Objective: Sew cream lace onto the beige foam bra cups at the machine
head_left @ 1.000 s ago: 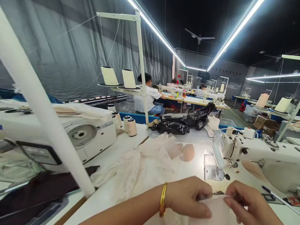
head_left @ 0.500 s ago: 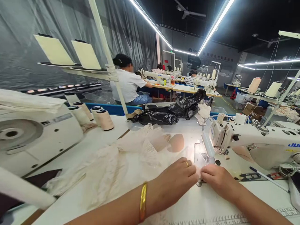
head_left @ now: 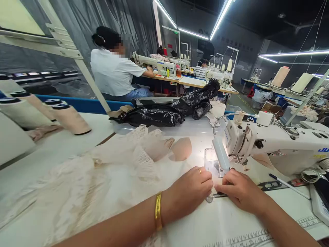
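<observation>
My left hand (head_left: 189, 192), with a gold bracelet (head_left: 158, 211) on its wrist, is closed in a pinch at the left of the sewing machine's needle area. Opposite it, my right hand (head_left: 243, 192) has its thumb and fingers pressed together just below the needle. Anything between the fingertips is too small and pale to make out. The white sewing machine (head_left: 288, 140) stands at the right, its lit lamp (head_left: 221, 154) shining over the metal plate (head_left: 209, 155). Left of the hands lie cream lace fabric (head_left: 113, 175) and a beige rounded piece (head_left: 181, 149).
Black plastic bags (head_left: 154, 116) lie along the table's back. Thread cones (head_left: 70, 118) stand at left. Thread snips (head_left: 269, 185), a pen (head_left: 289, 186) and a printed ruler (head_left: 246, 238) are at right. A person (head_left: 113, 72) sits at another machine beyond.
The view has turned and shifted, bringing the seated person and thread cones closer. My right fingers have moved slightly up toward the needle; my left hand stays pinched beside the plate.
</observation>
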Available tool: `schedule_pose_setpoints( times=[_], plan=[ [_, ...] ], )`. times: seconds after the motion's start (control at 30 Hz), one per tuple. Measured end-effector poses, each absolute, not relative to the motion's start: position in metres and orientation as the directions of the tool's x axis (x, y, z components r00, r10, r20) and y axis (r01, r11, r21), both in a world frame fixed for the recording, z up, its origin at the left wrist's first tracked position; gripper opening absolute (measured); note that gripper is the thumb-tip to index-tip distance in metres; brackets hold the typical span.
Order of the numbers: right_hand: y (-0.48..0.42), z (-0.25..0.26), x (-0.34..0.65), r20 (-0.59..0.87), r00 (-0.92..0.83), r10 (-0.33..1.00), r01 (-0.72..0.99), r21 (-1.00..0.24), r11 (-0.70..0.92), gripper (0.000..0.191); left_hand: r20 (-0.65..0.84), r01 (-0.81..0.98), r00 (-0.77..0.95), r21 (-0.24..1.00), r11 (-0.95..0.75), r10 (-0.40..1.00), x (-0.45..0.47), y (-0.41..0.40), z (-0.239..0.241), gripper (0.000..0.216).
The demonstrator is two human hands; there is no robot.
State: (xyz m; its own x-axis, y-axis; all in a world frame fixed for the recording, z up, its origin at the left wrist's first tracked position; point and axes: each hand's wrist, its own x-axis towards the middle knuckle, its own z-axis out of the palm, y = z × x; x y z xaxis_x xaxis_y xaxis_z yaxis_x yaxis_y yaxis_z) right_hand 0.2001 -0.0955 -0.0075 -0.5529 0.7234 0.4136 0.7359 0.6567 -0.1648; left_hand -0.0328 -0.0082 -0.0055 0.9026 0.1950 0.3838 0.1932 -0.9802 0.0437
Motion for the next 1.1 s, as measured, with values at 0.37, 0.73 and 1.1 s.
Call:
schedule_pose_setpoints(
  times=[0.37,0.73,1.1],
  plan=[
    [-0.097,-0.004,0.200,0.384,-0.557,0.736,0.716,-0.226,0.660,0.034,0.375,0.211,0.897,0.105,-0.972,0.235,-0.033,-0.011,-0.004,0.023],
    [-0.096,-0.006,0.199,0.316,-0.494,0.810,0.782,-0.244,0.573,0.032,0.491,0.101,0.854,0.167,-0.981,0.172,-0.024,0.005,-0.019,0.018],
    [-0.089,-0.015,0.201,0.361,-0.385,0.849,0.860,-0.193,0.472,0.027,0.451,0.115,0.882,0.077,-0.990,0.137,-0.005,0.028,-0.012,0.021]
  ],
)
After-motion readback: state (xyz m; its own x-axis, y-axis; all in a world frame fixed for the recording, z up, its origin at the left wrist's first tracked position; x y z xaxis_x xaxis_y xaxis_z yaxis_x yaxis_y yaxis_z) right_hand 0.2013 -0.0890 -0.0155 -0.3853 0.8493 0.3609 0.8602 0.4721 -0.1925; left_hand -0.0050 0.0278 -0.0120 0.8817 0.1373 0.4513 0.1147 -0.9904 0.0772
